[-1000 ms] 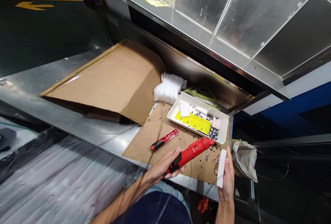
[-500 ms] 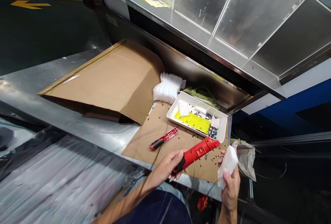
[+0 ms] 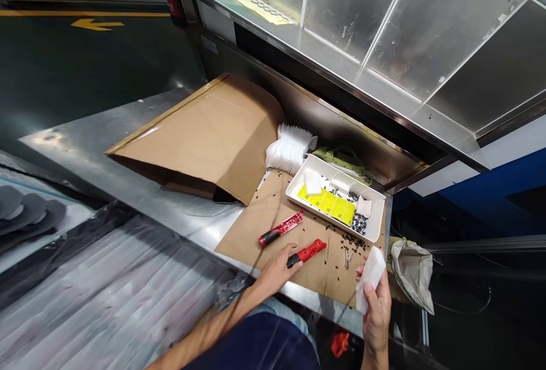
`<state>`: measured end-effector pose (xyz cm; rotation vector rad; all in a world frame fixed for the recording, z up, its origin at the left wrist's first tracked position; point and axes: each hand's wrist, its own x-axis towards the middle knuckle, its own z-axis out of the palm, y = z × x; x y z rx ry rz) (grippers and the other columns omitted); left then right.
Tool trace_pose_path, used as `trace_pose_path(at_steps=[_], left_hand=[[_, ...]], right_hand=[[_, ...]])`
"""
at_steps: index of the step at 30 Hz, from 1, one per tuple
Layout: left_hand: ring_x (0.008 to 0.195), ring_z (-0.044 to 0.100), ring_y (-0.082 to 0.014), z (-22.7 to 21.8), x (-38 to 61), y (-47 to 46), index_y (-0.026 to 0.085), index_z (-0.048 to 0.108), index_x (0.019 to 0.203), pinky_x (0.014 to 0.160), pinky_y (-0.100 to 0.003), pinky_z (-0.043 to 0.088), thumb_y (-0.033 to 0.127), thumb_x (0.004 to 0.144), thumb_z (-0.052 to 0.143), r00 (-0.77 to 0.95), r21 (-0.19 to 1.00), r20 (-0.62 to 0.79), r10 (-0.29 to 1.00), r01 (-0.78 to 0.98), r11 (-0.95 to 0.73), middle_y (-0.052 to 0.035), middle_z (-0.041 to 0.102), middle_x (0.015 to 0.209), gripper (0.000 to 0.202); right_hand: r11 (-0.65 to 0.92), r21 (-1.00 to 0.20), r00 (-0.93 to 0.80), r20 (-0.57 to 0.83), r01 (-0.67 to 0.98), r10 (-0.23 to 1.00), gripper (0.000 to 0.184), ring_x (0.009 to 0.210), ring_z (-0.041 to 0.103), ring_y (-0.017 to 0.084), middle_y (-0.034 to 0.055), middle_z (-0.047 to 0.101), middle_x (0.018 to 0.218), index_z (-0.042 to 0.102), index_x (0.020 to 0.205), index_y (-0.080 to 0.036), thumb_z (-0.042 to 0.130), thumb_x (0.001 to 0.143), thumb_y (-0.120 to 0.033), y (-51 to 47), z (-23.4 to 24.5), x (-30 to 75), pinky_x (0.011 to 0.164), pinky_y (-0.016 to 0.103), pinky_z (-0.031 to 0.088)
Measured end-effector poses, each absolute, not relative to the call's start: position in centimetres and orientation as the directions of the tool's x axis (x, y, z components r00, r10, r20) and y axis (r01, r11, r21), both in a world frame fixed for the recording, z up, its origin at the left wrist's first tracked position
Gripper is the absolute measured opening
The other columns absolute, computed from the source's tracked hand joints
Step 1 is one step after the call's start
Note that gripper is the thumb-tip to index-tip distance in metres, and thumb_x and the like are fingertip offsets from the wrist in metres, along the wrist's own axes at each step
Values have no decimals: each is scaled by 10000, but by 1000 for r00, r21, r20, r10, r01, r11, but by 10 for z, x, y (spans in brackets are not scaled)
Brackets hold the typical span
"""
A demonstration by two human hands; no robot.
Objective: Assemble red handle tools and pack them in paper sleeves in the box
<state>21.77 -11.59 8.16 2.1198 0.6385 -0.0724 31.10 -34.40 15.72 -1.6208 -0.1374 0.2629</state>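
Observation:
My left hand (image 3: 275, 270) rests on the cardboard sheet (image 3: 273, 216), fingers curled round the black grip of a red tool (image 3: 307, 252) that lies flat on it. A second red tool (image 3: 281, 229) with a black handle lies just beyond. My right hand (image 3: 376, 301) is closed on a flat white pad (image 3: 370, 278), held upright over the bench's front edge. A white tray (image 3: 375, 225) with yellow labels, white pads and small black parts stands behind the tools. A stack of white pads (image 3: 289, 148) sits to its left.
A large folded cardboard piece (image 3: 205, 136) leans on the steel bench (image 3: 106, 171). Small black bits are scattered over the cardboard sheet. A crumpled bag (image 3: 413, 270) hangs at the bench's right end. A steel shelf (image 3: 341, 68) overhangs the back.
My left hand has lowered the red tool from mid-air onto the cardboard sheet. My right hand has tilted the white pad. The view has shifted slightly.

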Motion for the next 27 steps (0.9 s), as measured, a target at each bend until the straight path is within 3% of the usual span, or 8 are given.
trace_pose_path(at_steps=[3, 6, 10, 13, 15, 20, 24, 27], left_hand=[[874, 713, -339, 75, 219, -118, 156, 687, 1228, 830, -459, 530, 384, 923, 529, 851, 668, -256, 458, 499, -553, -147, 760, 884, 411], [1135, 634, -360, 75, 221, -113, 192, 733, 1148, 1012, -512, 452, 387, 927, 559, 857, 611, -154, 492, 474, -634, -165, 734, 1151, 342], [1325, 464, -379, 63, 222, -92, 176, 637, 1333, 1107, -572, 354, 358, 952, 513, 821, 561, -29, 570, 485, -671, -189, 555, 1440, 440], [1311, 442, -408, 46, 220, -73, 136, 608, 1365, 1086, -610, 357, 324, 916, 545, 794, 552, 14, 608, 501, -666, -231, 525, 1422, 491], [1277, 463, -390, 37, 219, -62, 163, 635, 1333, 1065, -580, 389, 301, 896, 554, 797, 570, 29, 603, 482, -665, -213, 557, 1367, 466], [1155, 529, -345, 36, 217, -46, 164, 668, 1237, 1045, -527, 410, 284, 909, 477, 801, 681, 9, 598, 433, -591, -175, 660, 1142, 398], [1190, 538, -364, 55, 206, -50, 171, 628, 1283, 1072, -508, 408, 437, 923, 478, 820, 820, -104, 563, 391, -418, -155, 680, 1160, 473], [1000, 665, -308, 78, 199, -70, 159, 611, 1285, 887, -407, 548, 602, 949, 377, 870, 909, -209, 447, 341, -241, -111, 714, 1011, 603]], right_hand=[[-64, -993, 950, -110, -96, 294, 834, 1049, 665, 227, 114, 654, 1315, 351, 1560, -253, 690, 857, -544, -341, 146, 309, 901, 340, 513], [-22, -992, 940, -128, -128, 317, 841, 1104, 671, 260, 138, 621, 1376, 341, 1566, -271, 694, 860, -559, -336, 141, 305, 940, 400, 535], [103, -959, 932, -225, -263, 284, 791, 1080, 692, 270, 149, 671, 1298, 442, 1509, -242, 690, 850, -605, -332, 139, 298, 952, 445, 557], [189, -927, 937, -287, -324, 201, 692, 1066, 696, 248, 130, 676, 1300, 528, 1439, -236, 637, 880, -629, -331, 140, 295, 921, 414, 577], [227, -907, 933, -327, -355, 152, 615, 1047, 694, 225, 110, 666, 1323, 595, 1366, -242, 608, 894, -637, -331, 140, 296, 871, 374, 592], [284, -870, 908, -342, -403, 241, 567, 935, 691, 206, 88, 674, 1304, 636, 1309, -267, 654, 854, -604, -334, 130, 302, 756, 357, 602], [189, -921, 932, -304, -341, 199, 593, 930, 687, 226, 124, 696, 1236, 647, 1290, -198, 596, 873, -617, -331, 114, 304, 720, 354, 592], [39, -964, 956, -256, -264, 147, 636, 923, 666, 205, 128, 673, 1261, 595, 1369, -180, 554, 909, -618, -327, 106, 303, 694, 310, 568]])
